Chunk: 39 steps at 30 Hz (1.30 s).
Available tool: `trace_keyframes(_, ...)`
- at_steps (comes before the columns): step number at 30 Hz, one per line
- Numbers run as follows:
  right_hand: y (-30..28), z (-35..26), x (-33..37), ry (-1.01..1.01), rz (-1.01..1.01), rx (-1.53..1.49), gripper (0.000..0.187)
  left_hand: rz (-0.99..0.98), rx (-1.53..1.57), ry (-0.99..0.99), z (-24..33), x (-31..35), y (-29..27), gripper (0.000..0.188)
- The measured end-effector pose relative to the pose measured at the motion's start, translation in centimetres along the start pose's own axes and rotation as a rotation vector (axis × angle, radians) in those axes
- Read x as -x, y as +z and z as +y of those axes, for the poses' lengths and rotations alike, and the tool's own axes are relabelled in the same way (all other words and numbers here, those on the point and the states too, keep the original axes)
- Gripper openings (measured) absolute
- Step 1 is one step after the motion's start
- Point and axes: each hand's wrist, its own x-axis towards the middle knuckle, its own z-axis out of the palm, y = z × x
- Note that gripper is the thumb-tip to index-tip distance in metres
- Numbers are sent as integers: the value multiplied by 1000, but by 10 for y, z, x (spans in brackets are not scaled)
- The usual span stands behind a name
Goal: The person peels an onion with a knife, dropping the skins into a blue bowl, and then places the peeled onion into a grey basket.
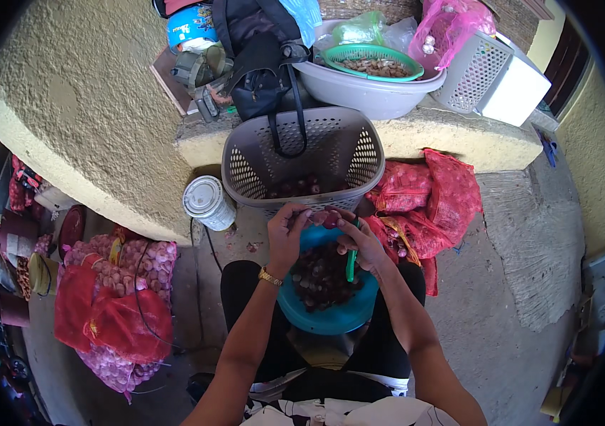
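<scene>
Over a blue basin (pixel 289 305), my left hand (pixel 287 231) pinches a small red onion (pixel 330 219) between its fingertips. The fingers of my right hand (pixel 363 243) touch the onion's other side. That same hand is closed around a green-handled knife (pixel 351 265), its handle pointing down; I cannot make out the blade. Dark red onions and loose skins (pixel 322 280) lie in the basin between my knees. Just beyond my hands stands a grey perforated basket (pixel 302 117) with red onions (pixel 302 187) at its bottom.
Red net sacks (pixel 451 195) sit right of the basket. At left lies a net sack of pinkish bulbs (pixel 121 312), with a dark cable nearby. A white bucket (pixel 206 201) stands by the wall. The ledge holds a wide tub (pixel 370 99), a green sieve (pixel 373 53) and a black bag (pixel 256 89).
</scene>
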Motion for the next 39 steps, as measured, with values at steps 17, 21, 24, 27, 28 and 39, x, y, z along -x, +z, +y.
trace_keyframes(17, -3, -2, 4, -54, -4, 4, 41, -242, 381, -222, 20, 3, 5, 48)
trace_keyframes(21, -2, -2, 4, -24, -34, 19, 42, -306, 249, -254, 5, 2, -2, 47)
trace_keyframes(24, 5, -5, 4, -48, -53, 80, 44, -228, 211, -256, 0, 2, -8, 37)
trace_keyframes(27, -1, -1, -1, -128, 12, 292, 44, -189, -203, 11, 3, 2, -2, 28)
trace_keyframes(28, -2, 2, -4, -161, 42, 436, 43, -183, -211, 38, 4, 4, -2, 27)
trace_keyframes(39, -18, 1, 0, -60, 88, -11, 36, -390, -412, -45, -3, 4, -14, 18)
